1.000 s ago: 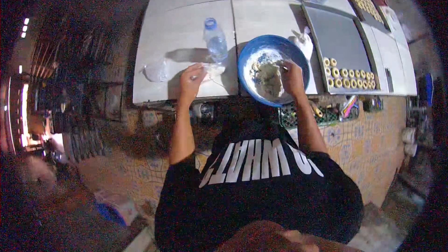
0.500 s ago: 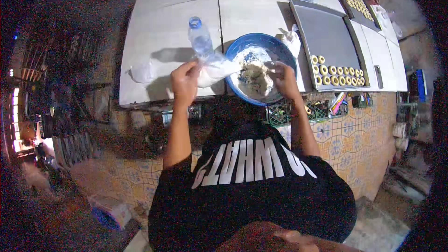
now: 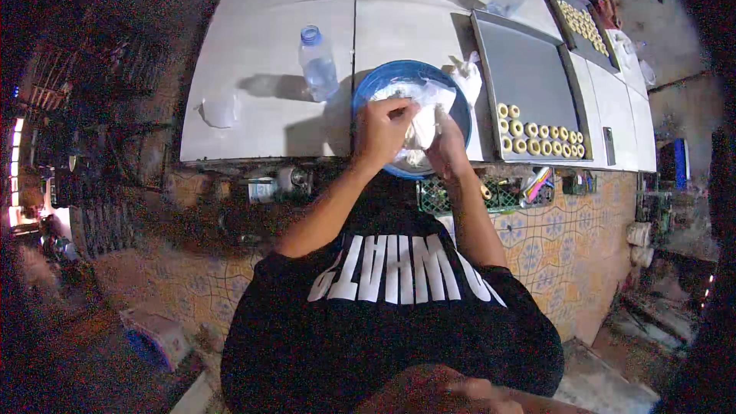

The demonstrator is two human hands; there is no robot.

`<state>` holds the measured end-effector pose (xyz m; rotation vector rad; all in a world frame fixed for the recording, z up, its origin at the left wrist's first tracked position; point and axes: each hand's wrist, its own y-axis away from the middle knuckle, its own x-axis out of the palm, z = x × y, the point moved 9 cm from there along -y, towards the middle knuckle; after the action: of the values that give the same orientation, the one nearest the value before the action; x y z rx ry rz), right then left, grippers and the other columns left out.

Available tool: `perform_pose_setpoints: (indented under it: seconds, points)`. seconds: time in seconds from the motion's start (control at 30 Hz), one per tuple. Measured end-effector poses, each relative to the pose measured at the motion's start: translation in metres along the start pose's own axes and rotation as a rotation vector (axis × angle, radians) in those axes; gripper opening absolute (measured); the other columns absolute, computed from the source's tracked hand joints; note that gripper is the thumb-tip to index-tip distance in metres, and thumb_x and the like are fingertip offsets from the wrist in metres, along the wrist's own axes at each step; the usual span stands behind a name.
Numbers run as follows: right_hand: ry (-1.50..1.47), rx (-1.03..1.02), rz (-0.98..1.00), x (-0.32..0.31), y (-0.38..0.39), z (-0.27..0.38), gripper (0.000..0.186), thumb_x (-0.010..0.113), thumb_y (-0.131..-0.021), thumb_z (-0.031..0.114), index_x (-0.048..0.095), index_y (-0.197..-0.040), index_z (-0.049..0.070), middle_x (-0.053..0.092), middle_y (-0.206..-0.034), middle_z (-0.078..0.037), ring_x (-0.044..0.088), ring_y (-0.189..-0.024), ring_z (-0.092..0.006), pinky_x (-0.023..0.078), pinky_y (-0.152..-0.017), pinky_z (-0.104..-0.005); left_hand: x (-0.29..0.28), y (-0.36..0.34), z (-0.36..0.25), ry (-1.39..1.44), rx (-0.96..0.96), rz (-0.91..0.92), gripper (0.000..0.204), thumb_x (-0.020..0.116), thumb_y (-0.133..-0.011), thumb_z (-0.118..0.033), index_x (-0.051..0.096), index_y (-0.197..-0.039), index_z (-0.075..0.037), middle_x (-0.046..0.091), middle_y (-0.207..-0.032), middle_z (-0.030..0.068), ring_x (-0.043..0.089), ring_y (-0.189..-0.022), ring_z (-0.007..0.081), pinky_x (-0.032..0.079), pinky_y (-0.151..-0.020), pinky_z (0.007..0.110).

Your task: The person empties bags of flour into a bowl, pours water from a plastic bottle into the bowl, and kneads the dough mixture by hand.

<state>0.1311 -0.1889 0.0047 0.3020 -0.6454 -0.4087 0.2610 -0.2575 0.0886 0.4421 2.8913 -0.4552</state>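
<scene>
Blue bowl (image 3: pixel 371 82) partly hidden behind white bag (image 3: pixel 438 96), fingers (image 3: pixel 394 103); co-worker (image 3: pixel 602 1) cut off by top edge.

Plastic bag (image 3: pixel 424 124): thin and partly see-through, with something white inside; the film is wrinkled and spreads loosely toward the far side.
Bag place: held over the inside of the bowl, covering much of its middle.
Blue bowl (image 3: pixel 397 69): round, wide, standing upright on the tabletop (image 3: pixel 268 134), at its near edge.
Pale mixture (image 3: pixel 414 159): in the bowl, lumpy, mostly hidden under the bag.
</scene>
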Motion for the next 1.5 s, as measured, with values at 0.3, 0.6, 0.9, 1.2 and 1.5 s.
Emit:
perform_pose_setpoints:
  seconds: [0.3, 0.6, 0.9, 1.2, 1.5]
  points:
    - [0.535, -0.293, 0.132, -0.050, -0.029, 0.058, 0.049, 0.056, -0.094, 0.018, 0.044, -0.138, 0.003, 0.058, -0.121, -0.008, 0.055, -0.107, -0.0169, 0.050, -0.083, -0.0296, -0.032, -0.002, 0.032, -0.008, -0.066, 0.064, 0.034, 0.077, -0.079, -0.018, 0.067, -0.106, 0.000, 0.069, -0.095, 0.0114, 0.065, -0.083, 0.0177, 0.052, -0.075, 0.031]
    - [1.049, -0.429, 0.225, -0.061, -0.055, 0.067, 0.056, 0.061, -0.093, 0.024, 0.043, -0.138, -0.003, 0.062, -0.111, -0.007, 0.056, -0.096, -0.0125, 0.046, -0.087, -0.0286, -0.058, 0.019, 0.096, -0.302, -0.185, -0.083, 0.058, 0.080, -0.070, -0.011, 0.055, -0.123, -0.010, 0.061, -0.111, 0.0144, 0.061, -0.096, 0.0256, 0.050, -0.082, 0.037]
    - [1.206, -0.342, 0.160, -0.028, -0.024, 0.077, 0.061, 0.063, -0.093, 0.024, 0.039, -0.139, -0.009, 0.052, -0.134, -0.022, 0.052, -0.121, -0.0227, 0.040, -0.102, -0.0323, -0.058, 0.027, 0.088, -0.203, -0.313, -0.081, 0.058, 0.076, -0.074, -0.003, 0.051, -0.126, -0.010, 0.062, -0.112, 0.0158, 0.064, -0.093, 0.0280, 0.051, -0.081, 0.041]
    - [1.158, -0.336, 0.269, -0.057, -0.048, 0.051, 0.060, 0.065, -0.092, 0.018, 0.039, -0.139, -0.008, 0.049, -0.138, -0.019, 0.049, -0.125, -0.0231, 0.038, -0.105, -0.0330, -0.063, 0.028, 0.116, -0.228, -0.249, -0.108, 0.055, 0.075, -0.074, -0.006, 0.054, -0.124, -0.013, 0.063, -0.112, 0.0167, 0.062, -0.101, 0.0305, 0.049, -0.085, 0.041]
    - [1.297, -0.370, 0.174, -0.049, -0.040, 0.059, 0.056, 0.063, -0.093, 0.016, 0.040, -0.137, -0.009, 0.053, -0.132, -0.017, 0.053, -0.118, -0.0222, 0.041, -0.102, -0.0333, -0.065, 0.026, 0.112, -0.248, -0.176, -0.106, 0.054, 0.076, -0.073, -0.009, 0.053, -0.122, -0.010, 0.064, -0.108, 0.0183, 0.062, -0.098, 0.0312, 0.050, -0.083, 0.042]
